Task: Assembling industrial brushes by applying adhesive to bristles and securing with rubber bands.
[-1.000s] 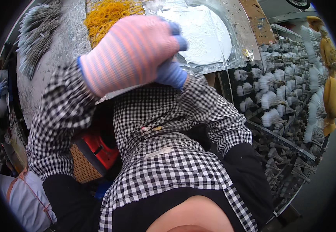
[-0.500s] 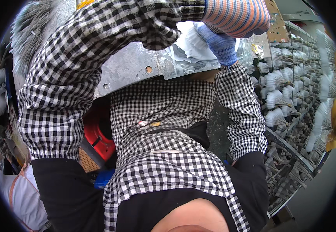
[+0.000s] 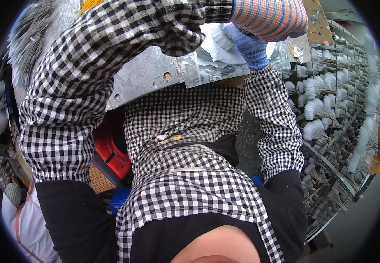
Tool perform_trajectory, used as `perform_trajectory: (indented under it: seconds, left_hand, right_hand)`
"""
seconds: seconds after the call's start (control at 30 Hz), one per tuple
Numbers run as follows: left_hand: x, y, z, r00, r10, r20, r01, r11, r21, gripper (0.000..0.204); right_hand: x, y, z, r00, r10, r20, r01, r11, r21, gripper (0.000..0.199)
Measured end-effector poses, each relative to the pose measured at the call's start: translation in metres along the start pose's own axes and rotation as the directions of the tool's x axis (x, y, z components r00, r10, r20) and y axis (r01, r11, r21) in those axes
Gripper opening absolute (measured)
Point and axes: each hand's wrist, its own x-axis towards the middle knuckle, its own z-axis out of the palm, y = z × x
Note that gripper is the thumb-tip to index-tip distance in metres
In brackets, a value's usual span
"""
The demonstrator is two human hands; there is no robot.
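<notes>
My left hand (image 3: 272,19), in an orange-and-blue striped glove, reaches across to the upper right. Its fingers are curled closed, and whatever they grip is hidden. Just below it is my right hand (image 3: 248,47) in a blue knit glove, beside a pile of thin white sheet-like material (image 3: 218,46). The striped glove covers my right fingers, so their pose does not show. Under the white pile lies a clear, shiny sheet (image 3: 198,72) at the edge of a grey metal worktop (image 3: 144,72).
A rack of white fan-shaped bristle bundles (image 3: 317,109) fills the right side. More grey-white bristles (image 3: 30,44) lie at the upper left. A crumpled yellow-and-white scrap (image 3: 296,53) sits right of my hands. Something red (image 3: 111,153) is below the worktop.
The view has shifted slightly, while both hands keep nearly the same pose. At the far left, another person's checked sleeve and blue-gloved hand have gone from sight.
</notes>
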Motion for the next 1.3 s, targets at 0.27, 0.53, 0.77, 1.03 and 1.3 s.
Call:
perform_trajectory:
  seconds: [0.27,0.53,0.77,1.03,1.3]
  left_hand:
    - [0.003,-0.004,0.001,1.0,0.004,0.007,-0.004,1.0,-0.015,0.022]
    - [0.008,-0.004,0.001,1.0,0.009,0.028,-0.008,1.0,-0.027,0.021]
    - [0.009,-0.005,0.001,0.999,0.008,0.037,-0.006,0.999,-0.034,0.019]
    - [0.014,-0.003,0.001,0.999,0.012,0.048,-0.011,0.999,-0.033,0.018]
    - [0.016,-0.004,0.002,0.999,0.006,0.043,-0.004,0.999,-0.036,0.016]
  right_hand:
    - [0.001,-0.003,-0.003,0.998,0.05,0.029,-0.053,0.991,0.122,0.038]
    - [-0.016,0.006,0.006,0.998,0.053,0.034,-0.054,0.997,0.046,0.045]
    - [-0.014,0.004,0.004,0.996,0.055,0.068,-0.058,0.997,0.049,0.045]
    - [-0.014,0.005,0.007,0.999,0.034,0.023,-0.035,0.999,0.042,0.044]
    - [0.0,-0.001,0.0,0.993,0.118,-0.005,-0.117,0.992,0.054,0.028]
